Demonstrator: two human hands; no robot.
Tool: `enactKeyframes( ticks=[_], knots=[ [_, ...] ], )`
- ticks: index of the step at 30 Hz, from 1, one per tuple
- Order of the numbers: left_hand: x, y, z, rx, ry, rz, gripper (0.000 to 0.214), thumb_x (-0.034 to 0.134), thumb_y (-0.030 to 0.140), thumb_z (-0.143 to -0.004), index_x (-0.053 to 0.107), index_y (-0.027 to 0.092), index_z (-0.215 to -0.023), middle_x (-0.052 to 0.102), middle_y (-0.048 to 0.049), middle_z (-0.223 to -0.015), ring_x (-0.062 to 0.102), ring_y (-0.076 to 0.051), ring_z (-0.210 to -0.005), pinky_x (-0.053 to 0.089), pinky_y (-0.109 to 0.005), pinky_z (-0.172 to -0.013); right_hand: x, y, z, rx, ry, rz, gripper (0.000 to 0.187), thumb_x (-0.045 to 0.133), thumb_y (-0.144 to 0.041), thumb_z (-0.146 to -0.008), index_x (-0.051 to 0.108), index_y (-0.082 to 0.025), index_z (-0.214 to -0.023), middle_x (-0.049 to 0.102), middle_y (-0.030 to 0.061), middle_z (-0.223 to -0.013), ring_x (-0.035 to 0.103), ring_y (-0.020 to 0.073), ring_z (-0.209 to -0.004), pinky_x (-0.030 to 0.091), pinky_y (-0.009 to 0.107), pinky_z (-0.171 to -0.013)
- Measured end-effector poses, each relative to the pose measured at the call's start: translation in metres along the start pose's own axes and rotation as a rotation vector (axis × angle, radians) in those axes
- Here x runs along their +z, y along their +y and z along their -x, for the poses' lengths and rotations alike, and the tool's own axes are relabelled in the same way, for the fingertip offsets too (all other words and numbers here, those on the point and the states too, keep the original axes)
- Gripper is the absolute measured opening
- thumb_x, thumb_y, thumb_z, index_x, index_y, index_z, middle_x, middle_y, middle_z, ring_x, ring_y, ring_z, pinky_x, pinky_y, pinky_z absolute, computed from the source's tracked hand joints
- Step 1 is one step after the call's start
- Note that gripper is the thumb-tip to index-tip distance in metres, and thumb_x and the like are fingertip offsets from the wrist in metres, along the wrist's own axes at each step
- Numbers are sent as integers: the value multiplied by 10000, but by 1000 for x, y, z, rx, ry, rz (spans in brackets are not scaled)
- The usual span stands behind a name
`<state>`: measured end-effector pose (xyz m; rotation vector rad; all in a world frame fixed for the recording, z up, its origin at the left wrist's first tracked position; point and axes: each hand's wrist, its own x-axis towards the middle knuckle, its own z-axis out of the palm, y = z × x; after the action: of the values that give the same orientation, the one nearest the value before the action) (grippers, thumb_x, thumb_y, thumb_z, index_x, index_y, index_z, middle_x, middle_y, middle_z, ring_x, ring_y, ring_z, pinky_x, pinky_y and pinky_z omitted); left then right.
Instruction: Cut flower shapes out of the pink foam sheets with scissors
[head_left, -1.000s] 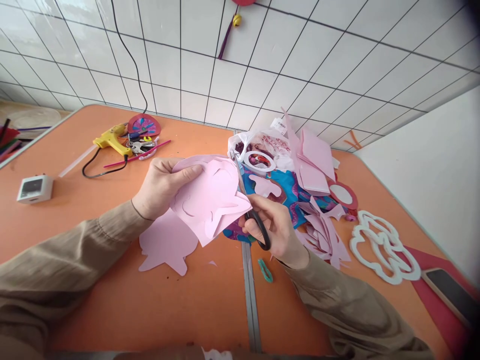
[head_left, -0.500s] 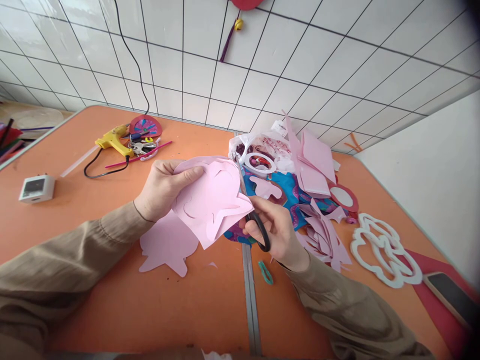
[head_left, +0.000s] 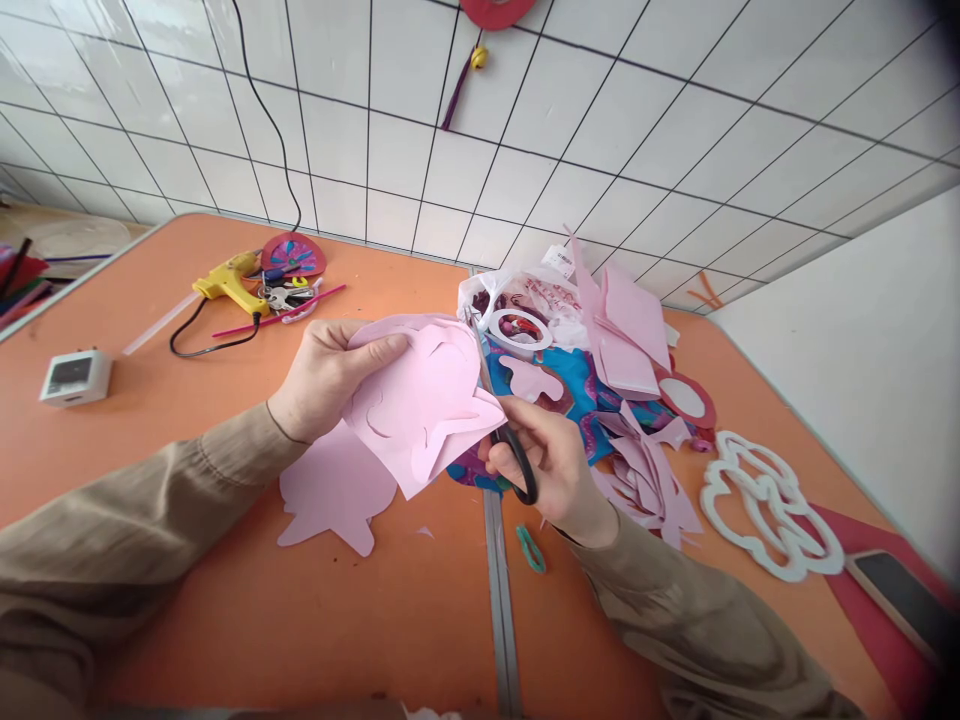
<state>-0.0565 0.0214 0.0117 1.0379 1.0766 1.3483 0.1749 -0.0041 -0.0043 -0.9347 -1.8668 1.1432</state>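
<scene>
My left hand (head_left: 322, 380) pinches a sheet of pink paper (head_left: 409, 400) by its upper left edge, thumb on top. Curved slits and a partly cut, folded flap show on the sheet. In my right hand (head_left: 555, 465) are scissors (head_left: 517, 460) with black handles, fingers through the loops. Their blades lie along the sheet's right edge, pointing up and away from me. Below the sheet, a pink paper cutout (head_left: 337, 490) with a rounded body and pointed lower parts rests on the orange table (head_left: 300, 630).
A yellow glue gun (head_left: 232, 285), keys (head_left: 289, 297) and a white charger (head_left: 75, 377) lie at left. Pink paper scraps (head_left: 649, 470), folded pink paper (head_left: 626, 325) and a plastic bag (head_left: 559, 300) crowd the right. White cloud outlines (head_left: 772, 505), a phone (head_left: 900, 600) and a teal clip (head_left: 530, 548) lie nearer.
The view has shifted very slightly. Both hands, the pink sheet and the scissors hold nearly the same position.
</scene>
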Motion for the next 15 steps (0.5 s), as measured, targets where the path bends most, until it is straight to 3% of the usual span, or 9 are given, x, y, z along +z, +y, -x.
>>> enactKeyframes(
  ticks=[9, 15],
  knots=[
    [-5, 0, -2, 8, 39, -24, 250, 865, 357, -639, 724, 151, -623, 637, -13, -544, 557, -133, -469, 432, -250, -428, -1, 1, 0, 29, -2, 38, 470, 568, -540, -877, 674, -130, -1082, 537, 13, -650, 483, 116, -534, 402, 238, -465],
    [-7, 4, -4, 13, 26, -45, 283, 870, 366, -623, 706, 138, -592, 642, -15, -536, 536, -110, -426, 403, -220, -384, -2, -2, -1, 15, -14, 50, 389, 571, -496, -878, 672, -139, -995, 515, 8, -643, 458, 114, -539, 387, 239, -469]
  ],
)
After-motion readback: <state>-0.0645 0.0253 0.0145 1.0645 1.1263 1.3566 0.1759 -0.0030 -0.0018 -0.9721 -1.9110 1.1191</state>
